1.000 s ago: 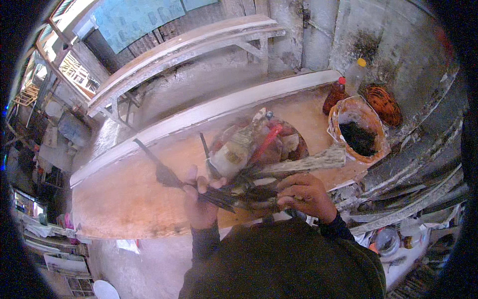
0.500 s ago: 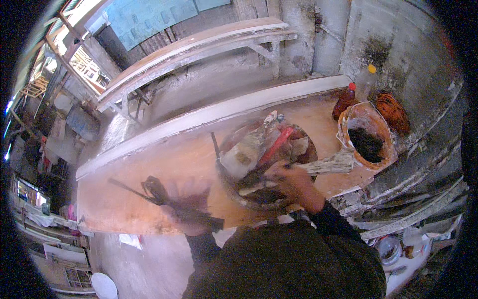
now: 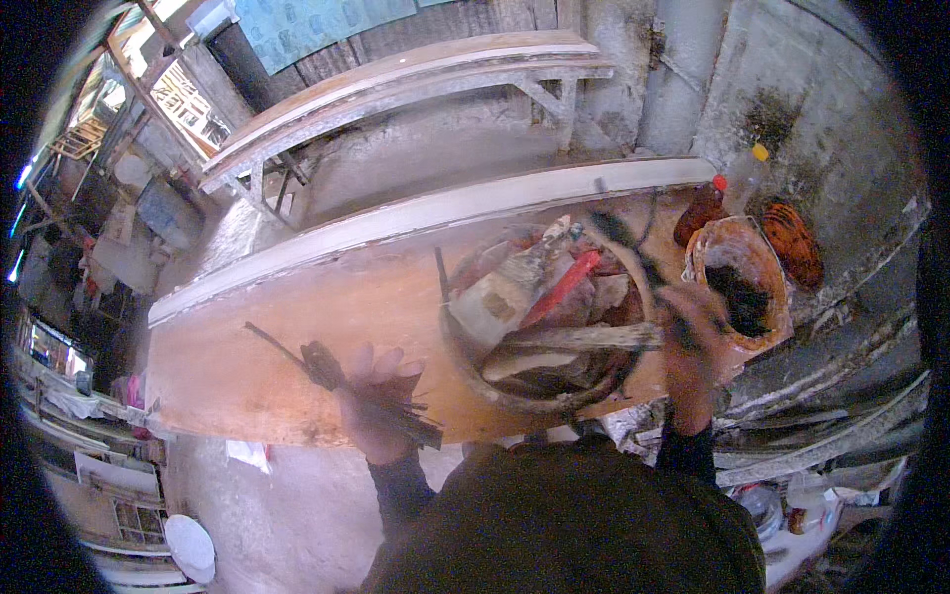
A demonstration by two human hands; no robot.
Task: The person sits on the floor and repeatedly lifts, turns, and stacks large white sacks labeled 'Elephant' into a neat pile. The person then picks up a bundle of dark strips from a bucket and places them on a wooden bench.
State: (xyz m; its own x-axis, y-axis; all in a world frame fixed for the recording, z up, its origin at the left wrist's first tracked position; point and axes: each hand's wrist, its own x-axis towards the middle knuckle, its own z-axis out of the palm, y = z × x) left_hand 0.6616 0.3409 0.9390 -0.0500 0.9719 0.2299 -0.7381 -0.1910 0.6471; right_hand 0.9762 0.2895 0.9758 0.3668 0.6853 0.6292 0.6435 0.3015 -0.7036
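Across my left hand (image 3: 381,396) lies a bundle of dark, thin stick-like pieces (image 3: 411,421), with a knotted lump and a long thin end pointing left. The thumb and fingers hold it above the table. My right hand (image 3: 693,322), smeared by motion, is at the right rim of a round basin (image 3: 473,371). From its fingers a long dark thing (image 3: 648,262) reaches up and away over the basin; its kind is too blurred to tell. Inside the basin are pale scraps, a red strip (image 3: 561,287) and a rough pale piece of wood (image 3: 589,338).
An orange-rimmed bucket (image 3: 696,259) holding dark stuff stands at the right. Beside it are a red-capped dark bottle (image 3: 700,213), a clear yellow-capped bottle (image 3: 749,173) and a coiled orange-brown thing (image 3: 792,247). Beyond the wooden table (image 3: 247,386) stands a long bench (image 3: 416,84).
My right hand has left the basin's contents and moved right to its rim, now with the long dark thing. My left hand remains near the same place with its bundle.
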